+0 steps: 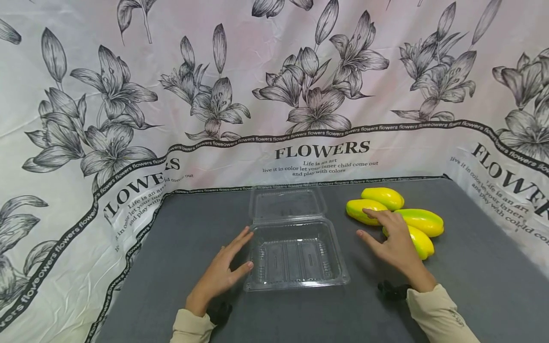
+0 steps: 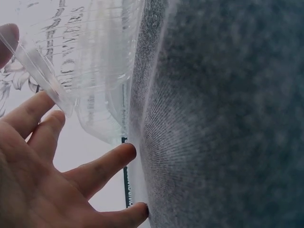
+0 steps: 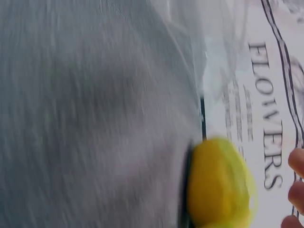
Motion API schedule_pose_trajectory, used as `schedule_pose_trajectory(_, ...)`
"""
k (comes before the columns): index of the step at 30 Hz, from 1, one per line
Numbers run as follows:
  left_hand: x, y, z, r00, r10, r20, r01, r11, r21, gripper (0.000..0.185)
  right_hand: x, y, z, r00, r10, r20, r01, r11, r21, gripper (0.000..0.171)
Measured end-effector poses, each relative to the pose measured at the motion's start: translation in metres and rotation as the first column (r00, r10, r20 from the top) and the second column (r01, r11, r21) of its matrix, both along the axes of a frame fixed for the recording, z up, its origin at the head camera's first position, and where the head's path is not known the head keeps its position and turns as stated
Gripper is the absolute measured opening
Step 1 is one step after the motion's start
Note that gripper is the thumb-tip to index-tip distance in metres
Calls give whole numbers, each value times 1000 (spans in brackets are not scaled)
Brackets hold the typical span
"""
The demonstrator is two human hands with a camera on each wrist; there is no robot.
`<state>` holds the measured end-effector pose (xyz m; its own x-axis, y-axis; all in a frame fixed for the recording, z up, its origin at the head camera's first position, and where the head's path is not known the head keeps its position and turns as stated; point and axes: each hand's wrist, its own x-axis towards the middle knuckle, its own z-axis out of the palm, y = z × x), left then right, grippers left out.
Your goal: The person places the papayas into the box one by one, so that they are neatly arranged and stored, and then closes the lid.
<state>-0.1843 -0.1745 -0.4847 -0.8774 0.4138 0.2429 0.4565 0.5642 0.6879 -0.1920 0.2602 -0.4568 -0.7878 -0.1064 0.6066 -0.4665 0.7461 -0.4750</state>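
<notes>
Sleeves, head view: two beige cuffs sit at the bottom edge, nearest the camera, each with a dark wrist strap beside it.
Left hand, head view: left hand point(image 1: 220, 276) lies flat on the grey table point(image 1: 472, 286), fingers straight and spread, holding nothing; its fingertips touch the left rim of the clear plastic box point(image 1: 296, 259).
Box, head view: it stands at the middle of the table, its hinged lid point(image 1: 286, 204) thrown back toward the backdrop, the ribbed tray uncovered.
Right hand, head view: right hand point(image 1: 392, 240) is loosely spread, fingers nearly straight, resting over the yellow-green fruits point(image 1: 422, 221); it grips none of them.
Fruits, head view: four lie in a cluster just right of the box, touching one another.
Backdrop, head view: white cloth point(image 1: 274, 95) with grey lilies and the word FLOWERS hangs behind and at both sides.
Left wrist view: fingers point(image 2: 102, 164) are spread and straight; the box rim point(image 2: 45, 78) rests against the upper ones, grey table fills the right.
Right wrist view: blurred; one yellow fruit point(image 3: 216, 183) lies on the table by the printed cloth, and fingertips point(image 3: 297, 190) show at the right edge, not touching it.
</notes>
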Motion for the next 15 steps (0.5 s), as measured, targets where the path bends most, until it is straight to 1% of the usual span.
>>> schedule_pose_trajectory(2,0,0,0,1000,-2,4,2,1000,9,68,0,9,1,998,-43,-37,43,999,9,57)
schedule_pose_trajectory(6,1,1,0,1000,-5,19,5,1000,23,66,2,29,1,991,-118,-58,120,993,16,53)
schedule_pose_trajectory(11,0,1,1,1000,-2,30,1,1000,15,64,7,49,1,981,-189,-49,192,979,67,52)
schedule_pose_trajectory(15,0,1,1,999,-10,36,10,1000,14,64,15,60,-1,970,-244,-13,244,963,111,51)
